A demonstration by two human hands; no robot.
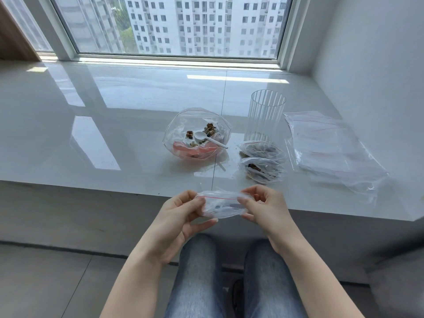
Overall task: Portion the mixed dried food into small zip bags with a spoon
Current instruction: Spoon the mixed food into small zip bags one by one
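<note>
Both hands pinch zip bag | glossy white sill | window

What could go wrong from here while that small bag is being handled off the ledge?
1. Both the left hand and right hand pinch the small zip bag over the lap, past the ledge edge; if its seal isn't fully shut, food may spill.
2. The white spoon handle overhangs the big open bag; a reach could tip it.

We see a glossy, smooth stone-like table, thin clear plastic zip bags, a ribbed clear tumbler, a white plastic spoon.
</note>
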